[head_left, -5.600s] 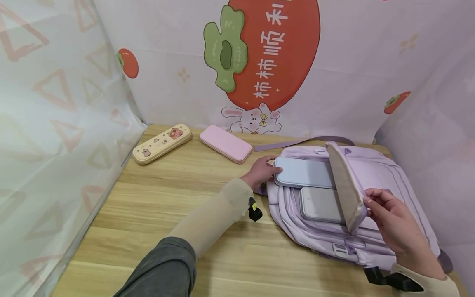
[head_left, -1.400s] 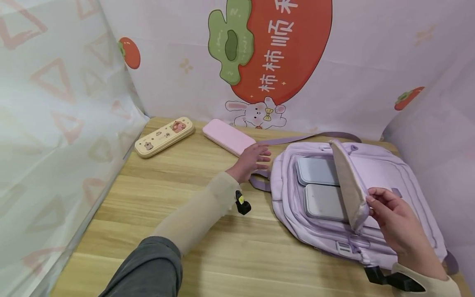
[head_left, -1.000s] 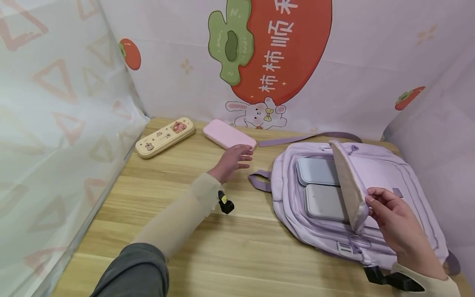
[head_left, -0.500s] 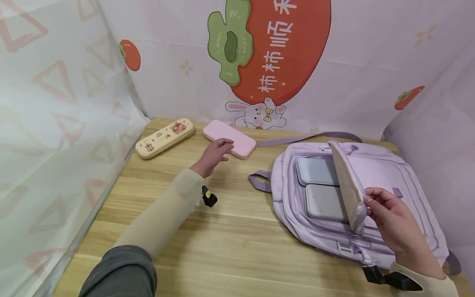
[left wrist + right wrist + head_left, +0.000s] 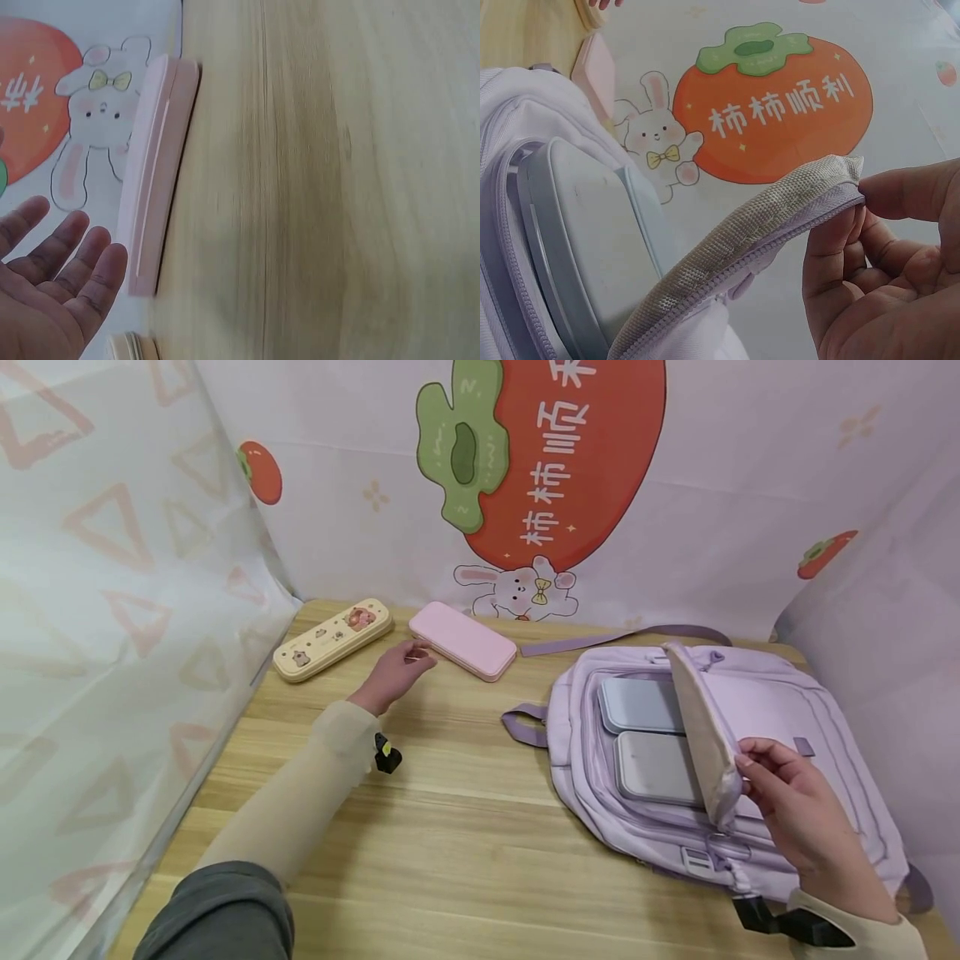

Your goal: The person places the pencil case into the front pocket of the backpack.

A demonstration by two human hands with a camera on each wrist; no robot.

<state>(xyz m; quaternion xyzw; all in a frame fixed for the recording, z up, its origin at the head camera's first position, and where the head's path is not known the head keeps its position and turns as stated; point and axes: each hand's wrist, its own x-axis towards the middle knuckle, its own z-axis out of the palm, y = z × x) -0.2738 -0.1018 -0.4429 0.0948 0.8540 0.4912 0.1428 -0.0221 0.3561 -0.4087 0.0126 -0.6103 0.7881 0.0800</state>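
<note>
My left hand [image 5: 393, 675] is held above the table, just left of the pink pencil case [image 5: 463, 641]. It holds nothing, and its fingers [image 5: 82, 266] are loosely bent in the left wrist view. To its upper left lies the cream pencil case [image 5: 333, 641] with cartoon prints. My right hand [image 5: 795, 806] pinches the edge of the front flap [image 5: 742, 240] of a lilac backpack [image 5: 780, 693] between thumb and fingers, keeping it raised. Inside the opened pocket a light blue case [image 5: 642, 706] and a grey case [image 5: 656, 768] lie side by side, their right ends hidden by the flap.
The backpack lies flat on the right of the wooden table [image 5: 450, 860]. Its strap [image 5: 577, 645] stretches left along the back edge, and a carry loop [image 5: 525, 725] sticks out. Printed cloth [image 5: 337, 527] hangs behind the table and at both sides.
My left hand has let go of the light blue case, which now sits further inside the pocket, and has moved left past the pink case. The right hand still holds the flap up.
</note>
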